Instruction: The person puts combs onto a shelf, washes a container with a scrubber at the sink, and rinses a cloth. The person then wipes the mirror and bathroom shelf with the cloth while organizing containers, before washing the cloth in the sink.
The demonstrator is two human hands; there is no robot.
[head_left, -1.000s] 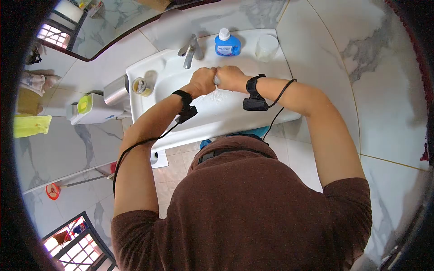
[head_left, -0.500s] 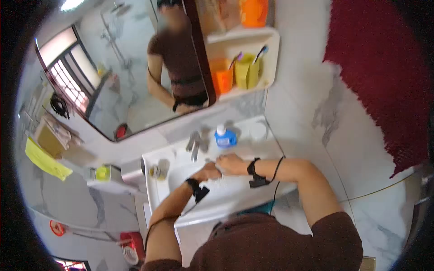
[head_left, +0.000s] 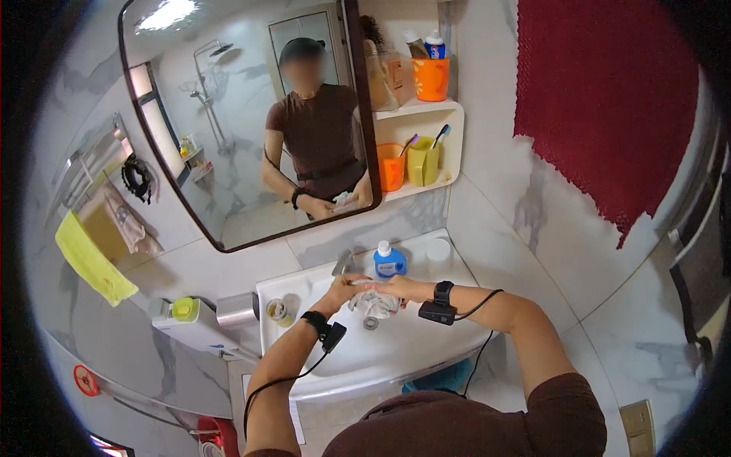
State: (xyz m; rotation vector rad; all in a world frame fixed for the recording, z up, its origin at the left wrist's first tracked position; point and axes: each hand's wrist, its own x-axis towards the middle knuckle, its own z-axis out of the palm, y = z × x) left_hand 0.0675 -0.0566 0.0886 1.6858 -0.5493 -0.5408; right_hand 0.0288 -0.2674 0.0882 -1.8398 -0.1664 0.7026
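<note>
Over the white washbasin (head_left: 426,343), a crumpled white cloth (head_left: 375,305) with faint darker and reddish patches hangs between my hands. My left hand (head_left: 344,291) pinches its upper left side, close to the metal faucet (head_left: 344,263). On the other side my right hand (head_left: 399,288) grips the cloth's upper right edge. Its lower end dangles just above the round drain (head_left: 371,324). What sort of cloth it is I cannot make out. A blue bottle with a white cap (head_left: 389,261) stands upright on the basin's back ledge, just behind my right hand.
A small jar (head_left: 278,311) sits on the basin's left corner, and a whitish round item (head_left: 438,251) at the back right. Above is a shelf (head_left: 445,114) with orange and yellow cups. A mirror (head_left: 244,175) hangs left of it; a dark red cloth (head_left: 601,107) hangs at right.
My hands were close together low in the basin; now they are raised apart with the white cloth visible between them. The camera view has tilted, bringing more of the mirror and shelf into view.
</note>
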